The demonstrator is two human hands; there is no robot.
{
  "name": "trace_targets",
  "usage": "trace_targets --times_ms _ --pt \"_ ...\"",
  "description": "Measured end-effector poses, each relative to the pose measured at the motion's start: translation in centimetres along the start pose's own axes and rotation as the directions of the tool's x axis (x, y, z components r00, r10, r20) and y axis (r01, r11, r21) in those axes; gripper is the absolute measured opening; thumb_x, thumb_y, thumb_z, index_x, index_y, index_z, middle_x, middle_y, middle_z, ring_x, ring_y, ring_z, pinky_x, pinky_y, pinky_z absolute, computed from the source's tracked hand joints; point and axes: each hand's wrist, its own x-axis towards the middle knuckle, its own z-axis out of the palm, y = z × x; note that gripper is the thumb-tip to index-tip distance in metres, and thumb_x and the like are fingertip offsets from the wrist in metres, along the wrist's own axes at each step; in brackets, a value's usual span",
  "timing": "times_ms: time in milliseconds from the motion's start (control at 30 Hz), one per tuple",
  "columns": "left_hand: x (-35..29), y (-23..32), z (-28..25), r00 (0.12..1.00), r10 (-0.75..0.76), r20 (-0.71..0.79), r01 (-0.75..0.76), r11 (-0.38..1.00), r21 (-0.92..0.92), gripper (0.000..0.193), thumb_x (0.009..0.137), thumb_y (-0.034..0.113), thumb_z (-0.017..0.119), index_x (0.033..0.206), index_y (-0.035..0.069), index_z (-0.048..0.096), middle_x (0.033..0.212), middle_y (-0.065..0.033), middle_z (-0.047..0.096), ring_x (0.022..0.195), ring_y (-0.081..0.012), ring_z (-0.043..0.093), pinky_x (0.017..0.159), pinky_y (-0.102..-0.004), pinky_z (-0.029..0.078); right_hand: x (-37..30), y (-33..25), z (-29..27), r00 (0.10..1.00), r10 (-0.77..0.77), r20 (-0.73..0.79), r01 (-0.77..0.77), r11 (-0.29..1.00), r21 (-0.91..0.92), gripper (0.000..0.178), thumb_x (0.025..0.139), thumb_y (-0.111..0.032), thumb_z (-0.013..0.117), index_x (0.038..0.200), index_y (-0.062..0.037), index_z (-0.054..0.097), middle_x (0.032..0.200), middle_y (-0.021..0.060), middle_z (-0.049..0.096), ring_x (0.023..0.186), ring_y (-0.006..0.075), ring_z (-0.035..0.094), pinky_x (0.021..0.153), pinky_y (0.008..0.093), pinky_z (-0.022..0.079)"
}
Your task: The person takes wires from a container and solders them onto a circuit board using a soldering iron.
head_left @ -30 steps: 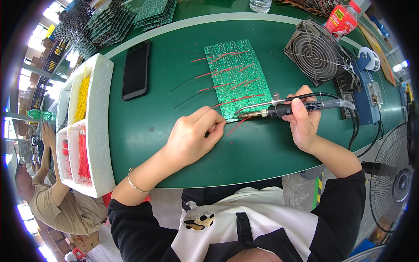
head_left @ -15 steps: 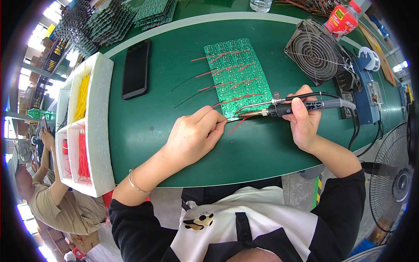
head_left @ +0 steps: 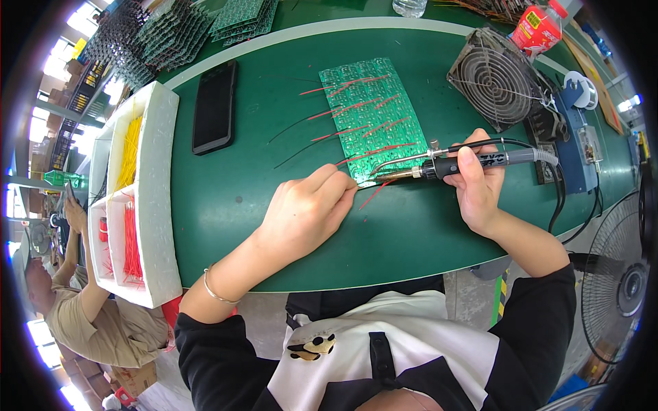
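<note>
A green circuit board (head_left: 373, 103) lies on the green table, with several red and black wires (head_left: 367, 104) across it and past its left edge. My right hand (head_left: 477, 181) is closed round the dark handle of a soldering iron (head_left: 442, 168), which has a thin metal tube along its top. The iron's tip meets the board's near-left corner. At that same corner my left hand (head_left: 306, 209) is closed in a pinch, its fingertips against the board's edge. Whatever those fingers hold is too small or hidden to name. A short red wire (head_left: 373, 196) sticks out beside the tip.
To the left stand a black phone (head_left: 214, 108) and a white foam box (head_left: 159, 205) of yellow and red wires. A square metal fan (head_left: 492, 79), a red bottle (head_left: 539, 29) and a blue soldering unit (head_left: 579, 147) are at the right. Board stacks (head_left: 175, 34) sit far left; a co-worker (head_left: 96, 308) is beyond.
</note>
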Motion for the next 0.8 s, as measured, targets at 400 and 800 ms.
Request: trace_targets --times_ms 400,800 --pt "0.00 0.51 0.19 1.000 0.003 -0.009 -0.003 0.999 0.050 0.010 0.070 -0.005 0.062 0.076 0.001 0.057 0.066 -0.0075 0.054 0.049 -0.0187 0.054 0.043 -0.0268 0.043 0.04 0.12 0.06 0.997 -0.064 -0.051 0.066 0.996 0.054 0.017 0.088 -0.017 0.051 0.078 -0.0071 0.042 0.063 -0.0022 0.039 0.051 0.0016 0.032 0.043 0.0171 0.026" --pt "0.54 0.97 0.00 0.999 -0.022 -0.028 0.025 0.994 0.103 0.012 0.069 0.003 0.067 0.076 0.003 0.057 0.068 -0.0049 0.053 0.050 -0.0185 0.054 0.043 -0.0283 0.043 0.61 0.16 -0.32 0.996 -0.063 -0.063 0.071 0.989 0.133 0.015 0.089 -0.016 0.050 0.080 -0.0076 0.043 0.059 -0.0032 0.038 0.047 0.0016 0.029 0.042 0.0185 0.024"
